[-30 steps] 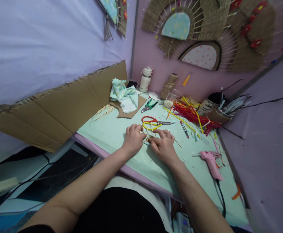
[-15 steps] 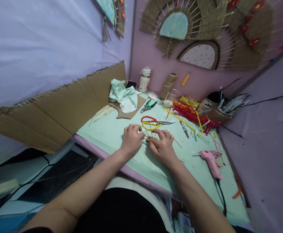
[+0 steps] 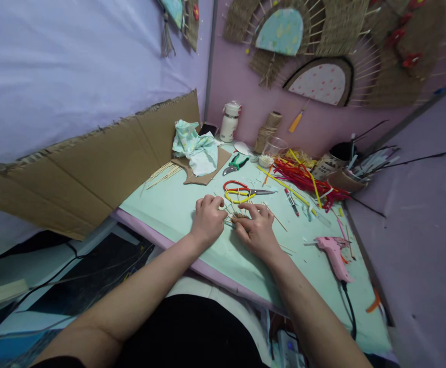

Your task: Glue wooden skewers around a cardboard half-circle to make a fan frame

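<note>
Left hand (image 3: 207, 219) and right hand (image 3: 258, 230) are set close together on the mint tabletop (image 3: 177, 207), fingers pinched on a small stick-and-fibre bundle (image 3: 238, 217) held between them. Red and yellow scissors (image 3: 241, 193) are seen just beyond the bundle. A pink glue gun (image 3: 333, 253) is laid well to the right.

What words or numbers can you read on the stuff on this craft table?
None can be read.
The box at the back of the table bears dark marks, too small and blurred to read.
The white flask shows a small mark, too blurred to read.
The pink glue gun and the scissors show no lettering.
</note>
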The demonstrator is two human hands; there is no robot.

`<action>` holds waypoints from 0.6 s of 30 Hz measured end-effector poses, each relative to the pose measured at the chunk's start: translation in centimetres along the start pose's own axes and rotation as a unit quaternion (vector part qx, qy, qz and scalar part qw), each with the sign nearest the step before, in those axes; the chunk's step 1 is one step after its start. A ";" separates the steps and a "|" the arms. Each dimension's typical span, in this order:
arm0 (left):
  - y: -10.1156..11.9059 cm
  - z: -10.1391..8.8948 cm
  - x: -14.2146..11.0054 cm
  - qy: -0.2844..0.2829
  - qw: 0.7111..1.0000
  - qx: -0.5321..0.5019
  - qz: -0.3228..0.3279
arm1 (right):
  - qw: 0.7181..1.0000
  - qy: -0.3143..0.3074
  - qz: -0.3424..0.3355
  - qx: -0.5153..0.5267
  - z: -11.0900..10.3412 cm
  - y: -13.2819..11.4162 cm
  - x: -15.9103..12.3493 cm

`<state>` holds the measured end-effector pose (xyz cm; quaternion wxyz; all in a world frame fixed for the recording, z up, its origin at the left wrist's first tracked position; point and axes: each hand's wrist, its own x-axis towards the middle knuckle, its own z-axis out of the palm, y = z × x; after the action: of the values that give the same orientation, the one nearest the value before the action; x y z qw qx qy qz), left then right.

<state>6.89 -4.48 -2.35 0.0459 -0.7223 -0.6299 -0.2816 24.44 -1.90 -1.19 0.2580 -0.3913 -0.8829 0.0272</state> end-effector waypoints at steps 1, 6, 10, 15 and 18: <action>0.0 0.0 0.0 -0.001 1.000 0.001 -0.001 | 1.000 -0.001 -0.001 0.000 0.0 0.0 0.0; -0.1 -0.1 0.0 0.004 1.000 0.008 0.000 | 1.000 0.001 -0.012 -0.005 0.1 -0.1 0.1; -0.3 0.0 -0.2 0.028 1.000 0.008 0.007 | 0.997 0.077 0.003 0.010 -0.2 0.3 0.3; -0.6 -0.4 -0.1 0.083 0.996 -0.013 0.016 | 0.955 0.268 0.126 0.033 -1.5 2.2 0.9; -0.7 -1.0 -0.2 0.091 0.995 -0.023 0.029 | 0.929 0.304 0.202 0.062 -2.3 3.3 1.2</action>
<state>5.87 -4.97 -1.83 0.0946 -0.7126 -0.5953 -0.3590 27.08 0.90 0.48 0.5265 -0.5339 -0.6615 0.0132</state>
